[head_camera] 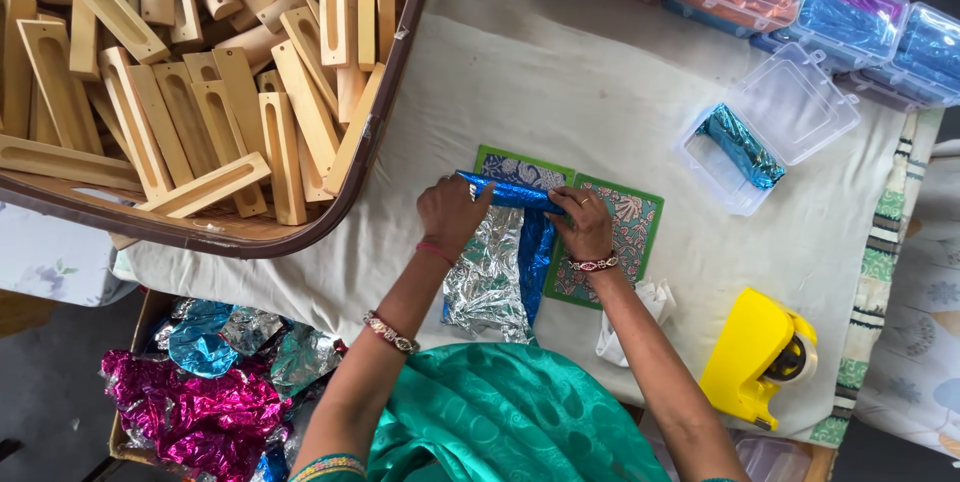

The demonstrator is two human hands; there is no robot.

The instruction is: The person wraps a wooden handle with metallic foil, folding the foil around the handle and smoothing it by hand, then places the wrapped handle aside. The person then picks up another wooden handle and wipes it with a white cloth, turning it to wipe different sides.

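Head view: both hands grip a long block wrapped in shiny blue foil (515, 192), the left hand (450, 214) closed on its left end, the right hand (585, 225) pinching its right end. It lies across two green patterned mats (625, 242) on the cloth-covered surface (600, 92), above loose silver foil (487, 282). A yellow tape dispenser (755, 357) sits well apart.

The scene is evenly and brightly lit by soft, diffuse light. Only faint shadows are cast on the white cloth-covered table (600, 92). Small glints are thrown off the crinkled silver-and-blue foil sheet (495, 277). Focus is sharp throughout; slight bending is seen at the edges.
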